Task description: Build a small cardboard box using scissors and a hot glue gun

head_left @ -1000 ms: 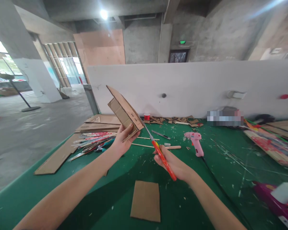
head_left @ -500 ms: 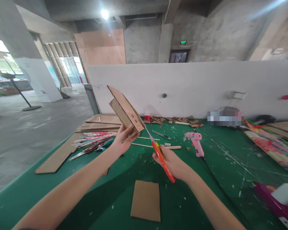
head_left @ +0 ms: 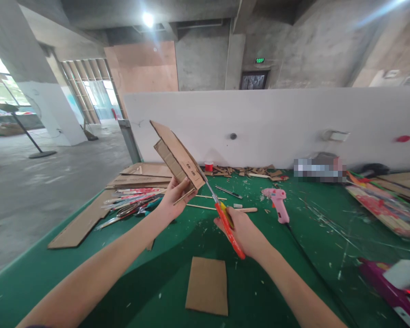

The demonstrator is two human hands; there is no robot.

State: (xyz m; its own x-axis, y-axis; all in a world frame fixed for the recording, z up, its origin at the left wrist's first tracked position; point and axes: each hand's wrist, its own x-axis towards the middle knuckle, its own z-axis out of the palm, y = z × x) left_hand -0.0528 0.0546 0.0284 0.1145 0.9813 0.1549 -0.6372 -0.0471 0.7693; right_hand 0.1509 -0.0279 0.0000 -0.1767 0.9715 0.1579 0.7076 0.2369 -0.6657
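The left hand [head_left: 181,195] is gripping a bent piece of cardboard [head_left: 187,166] up above the green table [head_left: 249,296], in the middle of the scene, and the right hand [head_left: 242,228] is wrapped around a red and yellow cutting tool [head_left: 229,230] whose thin blade is right up by the cardboard's right edge. On the table, 1 flat cardboard square [head_left: 207,287] lies at the near side, 1 pink glue gun [head_left: 278,202] is to the right, and a bunch of brushes [head_left: 133,202] lies to the left.
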